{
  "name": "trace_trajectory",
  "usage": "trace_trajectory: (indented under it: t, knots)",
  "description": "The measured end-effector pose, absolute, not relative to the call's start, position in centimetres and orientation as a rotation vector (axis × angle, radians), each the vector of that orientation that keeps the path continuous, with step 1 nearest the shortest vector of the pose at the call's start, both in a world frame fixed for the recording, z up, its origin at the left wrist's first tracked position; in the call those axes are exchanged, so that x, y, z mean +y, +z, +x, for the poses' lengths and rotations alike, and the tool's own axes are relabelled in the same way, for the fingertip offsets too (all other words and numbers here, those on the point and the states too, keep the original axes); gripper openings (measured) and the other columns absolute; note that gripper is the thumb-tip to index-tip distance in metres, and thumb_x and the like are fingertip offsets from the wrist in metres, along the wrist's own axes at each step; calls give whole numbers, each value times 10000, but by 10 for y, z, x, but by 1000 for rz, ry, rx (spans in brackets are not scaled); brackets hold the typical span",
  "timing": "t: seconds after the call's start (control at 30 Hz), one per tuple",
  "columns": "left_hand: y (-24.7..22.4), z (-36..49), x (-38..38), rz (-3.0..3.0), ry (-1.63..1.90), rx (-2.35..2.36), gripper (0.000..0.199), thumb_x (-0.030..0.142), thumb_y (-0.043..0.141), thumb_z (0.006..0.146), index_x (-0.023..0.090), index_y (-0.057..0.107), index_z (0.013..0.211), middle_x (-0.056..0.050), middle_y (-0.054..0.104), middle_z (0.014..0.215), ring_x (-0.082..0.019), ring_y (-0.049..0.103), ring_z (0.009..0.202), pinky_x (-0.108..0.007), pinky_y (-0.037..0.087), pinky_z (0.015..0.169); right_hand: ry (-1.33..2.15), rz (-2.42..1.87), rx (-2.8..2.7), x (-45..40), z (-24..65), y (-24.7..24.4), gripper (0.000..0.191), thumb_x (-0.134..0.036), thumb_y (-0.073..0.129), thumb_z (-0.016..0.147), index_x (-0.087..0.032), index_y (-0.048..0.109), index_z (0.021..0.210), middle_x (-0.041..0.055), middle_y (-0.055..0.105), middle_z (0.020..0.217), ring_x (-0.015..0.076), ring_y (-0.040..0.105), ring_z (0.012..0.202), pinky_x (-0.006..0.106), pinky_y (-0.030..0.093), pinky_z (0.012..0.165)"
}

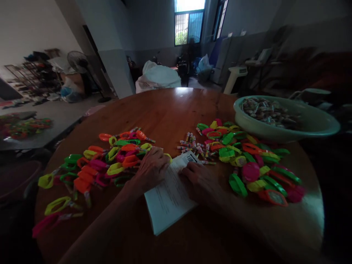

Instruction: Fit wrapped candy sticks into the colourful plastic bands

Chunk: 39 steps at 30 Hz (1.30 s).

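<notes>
My left hand (154, 167) is closed, its fingers curled around a yellow plastic band (168, 158) that peeks out at the fingertips. It hovers over or rests on the left edge of a stack of printed paper (170, 198); contact is unclear. My right hand (199, 179) lies on the stack's right side with its fingers bent inward; anything in them is hidden. Beyond the paper is a loose pile of small printed tubes (192, 141). To the left, bright bands with tubes attached (90, 170) are spread out. On the right sits a heap of similar coloured bands (247, 156).
A pale green basin (286, 134) filled with small wrapped pieces stands at the table's right rear. The round wooden table (165, 106) carries everything. Behind it are a white sack (159, 77) and a standing fan (78, 61). More coloured pieces (30, 126) lie on a surface at left.
</notes>
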<state>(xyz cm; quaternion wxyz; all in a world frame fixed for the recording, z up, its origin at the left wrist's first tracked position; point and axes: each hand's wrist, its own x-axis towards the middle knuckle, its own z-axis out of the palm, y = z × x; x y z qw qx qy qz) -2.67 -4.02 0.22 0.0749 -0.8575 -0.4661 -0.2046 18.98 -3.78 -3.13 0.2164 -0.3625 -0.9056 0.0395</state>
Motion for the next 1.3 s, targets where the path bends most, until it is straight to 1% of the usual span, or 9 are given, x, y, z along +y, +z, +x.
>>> trace_trajectory:
  t: [0.1, 0.2, 0.23, 0.37, 0.53, 0.63, 0.9, 1.1, 1.3]
  knots:
    - [-2, -29, -40, -2586, -553, -1381, 223, 141, 449, 935, 186, 667, 939, -82, 594, 869, -264, 518, 1031, -432, 445, 895, 93, -1010, -2502, -35, 188, -31, 184, -183, 494, 952, -180, 674, 985, 61, 594, 913, 178, 521, 823, 312, 325, 696]
    - [-4, -28, -40, -2606, -518, -1438, 225, 151, 441, 948, 174, 663, 918, -78, 573, 849, -230, 534, 896, -368, 460, 782, 92, -1007, -2484, -32, 188, -33, 200, -178, 477, 962, -168, 674, 991, 65, 594, 908, 174, 522, 823, 305, 317, 681]
    - [-3, -27, -40, -2604, -511, -1463, 224, 166, 439, 957, 170, 659, 912, -78, 574, 842, -226, 539, 880, -358, 459, 763, 97, -1013, -2465, -30, 188, -34, 206, -182, 469, 967, -165, 674, 978, 65, 594, 902, 171, 521, 815, 304, 314, 678]
    - [-1, -22, -39, -2568, -531, -1515, 196, 215, 451, 975, 151, 636, 964, -95, 604, 881, -232, 566, 916, -354, 465, 770, 142, -997, -2394, -20, 189, -39, 232, -216, 451, 985, -168, 675, 948, 60, 592, 894, 158, 519, 787, 298, 307, 664]
    - [-4, -22, -37, -2572, -473, -1532, 204, 121, 447, 941, 155, 640, 885, -77, 597, 844, -204, 564, 827, -330, 444, 709, 238, -971, -2294, -7, 185, -40, 274, -264, 444, 1002, -159, 658, 867, 52, 584, 867, 148, 527, 783, 283, 337, 689]
    - [-10, -26, -33, -2613, -534, -1491, 205, 89, 454, 913, 153, 649, 911, -75, 601, 856, -202, 566, 844, -328, 448, 719, 277, -926, -2257, -2, 181, -41, 276, -272, 449, 1004, -160, 650, 851, 42, 576, 842, 142, 523, 768, 279, 345, 690]
    - [-17, -28, -29, -2647, -625, -1442, 211, 82, 456, 915, 159, 651, 946, -69, 615, 875, -192, 563, 866, -321, 458, 742, 236, -828, -2265, 0, 179, -45, 237, -242, 463, 990, -166, 625, 834, 44, 570, 825, 151, 507, 748, 296, 345, 678]
    - [-16, -27, -29, -2665, -655, -1444, 224, 70, 457, 915, 154, 656, 973, -68, 624, 877, -197, 567, 904, -328, 479, 781, 211, -837, -2328, -1, 178, -41, 214, -199, 445, 978, -146, 634, 891, 68, 578, 872, 167, 520, 789, 303, 361, 694]
    - [-13, -26, -31, -2655, -606, -1497, 228, 69, 469, 906, 151, 663, 992, -73, 611, 892, -200, 568, 906, -324, 484, 759, 136, -831, -2410, -3, 177, -36, 221, -144, 420, 939, -121, 640, 931, 93, 577, 900, 188, 519, 805, 313, 377, 691]
